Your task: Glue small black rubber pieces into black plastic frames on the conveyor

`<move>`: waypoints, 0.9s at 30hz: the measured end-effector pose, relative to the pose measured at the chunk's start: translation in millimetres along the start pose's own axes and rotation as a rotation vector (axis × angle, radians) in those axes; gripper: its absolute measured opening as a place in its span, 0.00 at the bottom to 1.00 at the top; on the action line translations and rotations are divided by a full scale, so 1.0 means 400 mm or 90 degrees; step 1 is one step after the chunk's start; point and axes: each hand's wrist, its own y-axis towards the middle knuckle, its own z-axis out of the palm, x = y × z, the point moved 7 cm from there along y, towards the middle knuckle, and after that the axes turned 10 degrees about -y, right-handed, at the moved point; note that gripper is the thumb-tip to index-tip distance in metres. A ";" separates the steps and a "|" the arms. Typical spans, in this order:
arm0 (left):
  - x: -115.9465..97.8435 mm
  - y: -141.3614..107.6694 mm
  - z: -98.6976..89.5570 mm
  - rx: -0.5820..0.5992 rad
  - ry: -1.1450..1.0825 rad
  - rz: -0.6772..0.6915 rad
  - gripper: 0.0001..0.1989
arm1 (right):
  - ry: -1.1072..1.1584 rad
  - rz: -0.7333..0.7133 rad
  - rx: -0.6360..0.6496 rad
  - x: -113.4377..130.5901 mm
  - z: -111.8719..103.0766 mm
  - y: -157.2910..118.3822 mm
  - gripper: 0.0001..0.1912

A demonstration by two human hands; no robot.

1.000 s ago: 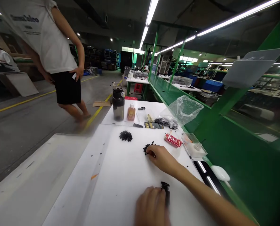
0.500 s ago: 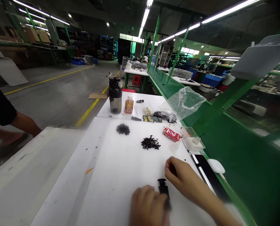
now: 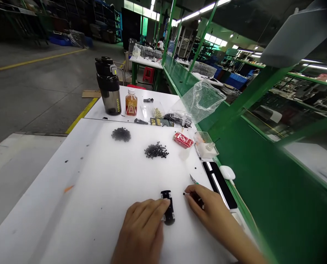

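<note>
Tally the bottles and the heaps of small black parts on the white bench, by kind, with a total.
Bottles: 2 (tumbler, amber bottle)
Heaps: 2 (far heap, near heap)
Total: 4

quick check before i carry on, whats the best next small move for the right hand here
Probably press the tiny black piece into the black plastic part: the right hand seems to pinch that piece right beside the part, and the left hand is steadying it.
</note>
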 end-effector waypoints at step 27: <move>0.003 -0.003 0.008 0.025 -0.105 -0.097 0.31 | -0.358 -0.419 -0.075 0.194 0.082 -0.134 0.27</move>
